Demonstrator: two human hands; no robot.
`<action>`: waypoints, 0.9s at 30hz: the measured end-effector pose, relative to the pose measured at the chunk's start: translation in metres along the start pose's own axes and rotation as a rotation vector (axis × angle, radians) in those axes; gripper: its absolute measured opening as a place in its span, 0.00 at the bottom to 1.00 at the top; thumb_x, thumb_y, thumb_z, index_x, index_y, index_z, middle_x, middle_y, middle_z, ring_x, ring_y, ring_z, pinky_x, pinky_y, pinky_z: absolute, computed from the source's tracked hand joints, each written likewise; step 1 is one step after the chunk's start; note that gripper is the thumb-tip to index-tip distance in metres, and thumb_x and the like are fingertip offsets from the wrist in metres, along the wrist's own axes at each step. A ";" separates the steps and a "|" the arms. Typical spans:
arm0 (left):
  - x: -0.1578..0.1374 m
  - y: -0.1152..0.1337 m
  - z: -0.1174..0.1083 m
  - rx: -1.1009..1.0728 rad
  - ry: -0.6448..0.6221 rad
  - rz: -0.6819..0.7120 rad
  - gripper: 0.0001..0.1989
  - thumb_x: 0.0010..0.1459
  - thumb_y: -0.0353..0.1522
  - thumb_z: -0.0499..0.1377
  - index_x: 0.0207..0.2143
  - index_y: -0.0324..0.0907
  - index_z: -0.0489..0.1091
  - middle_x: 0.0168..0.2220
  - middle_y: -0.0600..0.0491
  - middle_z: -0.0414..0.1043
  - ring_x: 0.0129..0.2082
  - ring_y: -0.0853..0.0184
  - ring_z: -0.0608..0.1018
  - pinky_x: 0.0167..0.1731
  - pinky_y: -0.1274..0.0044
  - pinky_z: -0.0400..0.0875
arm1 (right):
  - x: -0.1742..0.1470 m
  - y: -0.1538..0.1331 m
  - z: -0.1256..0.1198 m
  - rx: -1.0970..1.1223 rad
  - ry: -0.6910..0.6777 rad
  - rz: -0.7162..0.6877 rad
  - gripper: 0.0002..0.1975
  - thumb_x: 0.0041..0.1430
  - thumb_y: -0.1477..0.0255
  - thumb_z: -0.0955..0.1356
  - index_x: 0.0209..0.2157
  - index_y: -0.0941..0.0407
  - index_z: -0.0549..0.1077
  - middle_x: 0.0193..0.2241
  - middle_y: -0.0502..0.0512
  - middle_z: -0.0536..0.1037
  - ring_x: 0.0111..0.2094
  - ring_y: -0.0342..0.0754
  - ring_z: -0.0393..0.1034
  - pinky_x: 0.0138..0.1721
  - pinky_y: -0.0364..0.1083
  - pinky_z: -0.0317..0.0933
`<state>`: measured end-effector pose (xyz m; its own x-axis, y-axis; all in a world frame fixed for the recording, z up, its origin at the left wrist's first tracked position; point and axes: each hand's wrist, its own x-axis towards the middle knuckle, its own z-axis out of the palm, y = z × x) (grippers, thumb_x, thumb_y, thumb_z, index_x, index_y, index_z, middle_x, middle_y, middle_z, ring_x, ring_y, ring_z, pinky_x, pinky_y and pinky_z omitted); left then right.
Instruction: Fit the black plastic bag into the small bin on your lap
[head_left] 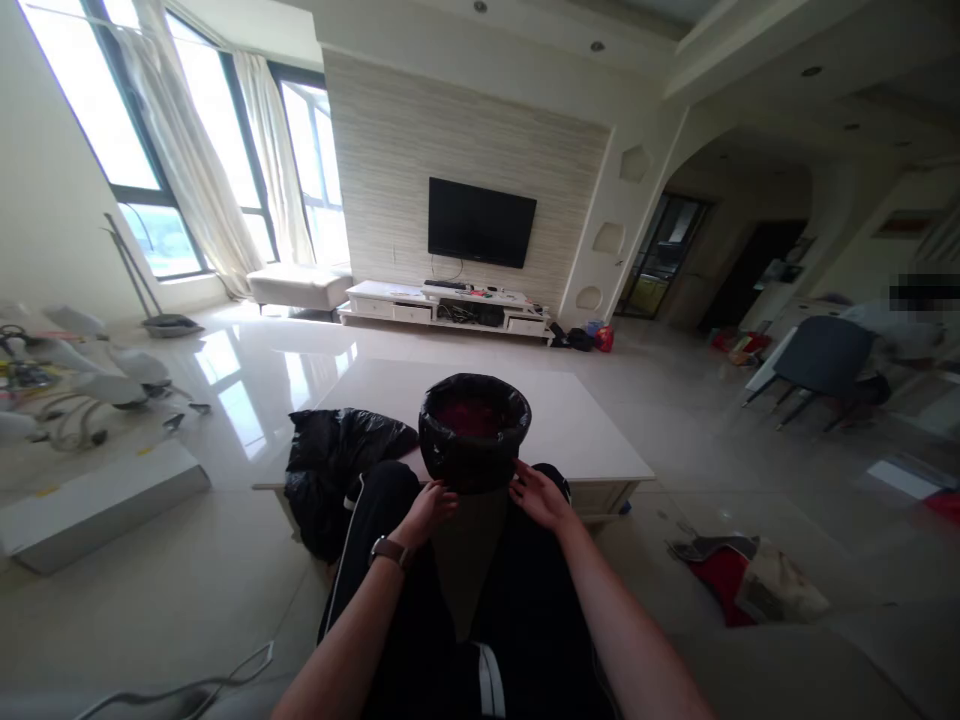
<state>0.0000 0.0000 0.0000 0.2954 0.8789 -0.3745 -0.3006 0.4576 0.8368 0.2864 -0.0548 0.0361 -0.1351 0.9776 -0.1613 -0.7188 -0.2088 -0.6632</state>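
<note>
A small bin (472, 540) stands between my knees, its top wrapped in a black plastic liner (474, 432) with something red showing inside. My left hand (430, 510), with a watch on the wrist, touches the liner's lower edge on the left side of the bin. On the right side, my right hand (538, 494) rests with spread fingers against the liner's lower edge. I sit in black trousers with a white stripe (495, 610).
A full black rubbish bag (337, 470) lies at my left knee, against a low white table (592, 420). Red and beige cloth (742, 580) lies on the floor right. A TV and cabinet stand far ahead; a person sits by a grey chair (821, 360) far right.
</note>
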 end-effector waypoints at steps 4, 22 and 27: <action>-0.002 0.001 0.001 0.011 0.004 0.003 0.16 0.68 0.37 0.62 0.54 0.43 0.65 0.41 0.46 0.80 0.34 0.65 0.84 0.36 0.75 0.76 | -0.002 -0.001 0.004 -0.012 0.018 -0.002 0.15 0.62 0.70 0.74 0.50 0.49 0.81 0.50 0.49 0.85 0.43 0.47 0.78 0.46 0.47 0.70; -0.047 0.068 0.073 0.708 0.386 0.884 0.29 0.59 0.35 0.68 0.63 0.56 0.72 0.70 0.47 0.50 0.74 0.43 0.55 0.73 0.51 0.52 | 0.002 0.000 0.004 -0.003 0.023 -0.009 0.14 0.62 0.70 0.74 0.50 0.49 0.81 0.51 0.50 0.84 0.45 0.47 0.78 0.45 0.47 0.70; -0.038 0.076 0.090 0.743 0.249 0.755 0.17 0.60 0.34 0.68 0.52 0.51 0.79 0.72 0.46 0.50 0.73 0.38 0.56 0.72 0.49 0.53 | 0.001 -0.001 0.002 -0.022 0.028 -0.015 0.15 0.62 0.69 0.74 0.51 0.51 0.81 0.51 0.52 0.84 0.45 0.47 0.78 0.46 0.46 0.70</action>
<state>0.0478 -0.0107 0.1133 0.0479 0.9403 0.3370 0.3208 -0.3340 0.8863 0.2858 -0.0531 0.0376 -0.1051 0.9796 -0.1715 -0.7051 -0.1950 -0.6818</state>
